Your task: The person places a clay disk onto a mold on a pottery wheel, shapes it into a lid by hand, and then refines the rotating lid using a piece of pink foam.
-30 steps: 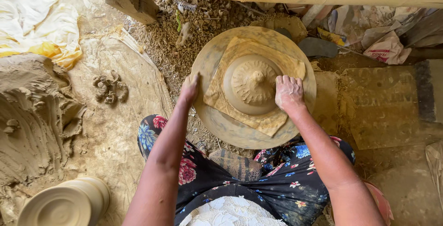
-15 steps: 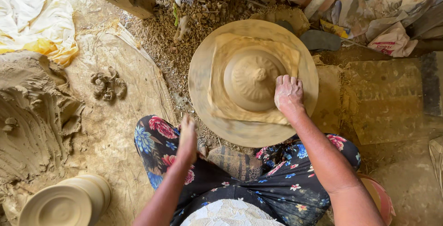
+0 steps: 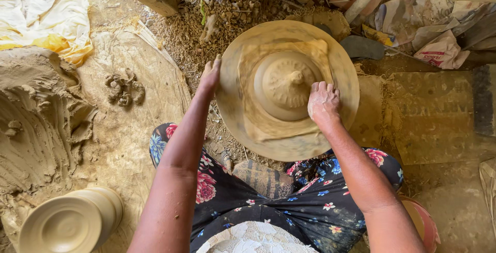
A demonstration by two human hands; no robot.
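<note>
Left hand [image 3: 211,73] is lying open, fingers flat against the left rim of the round potter's wheel [image 3: 338,62]. Right hand [image 3: 323,101] is resting loosely curled, gripping nothing, on the lower right flank of the domed clay piece [image 3: 281,85], fingertips touching clay. The piece is sitting centred on a squarish clay slab [image 3: 258,124] on the wheel; wheel surface is showing motion blur. Wet clay heap [image 3: 36,118] is lying well off to the left, small clay lumps [image 3: 124,87] beside it. Stack of finished clay lids [image 3: 67,222] is sitting at bottom left.
</note>
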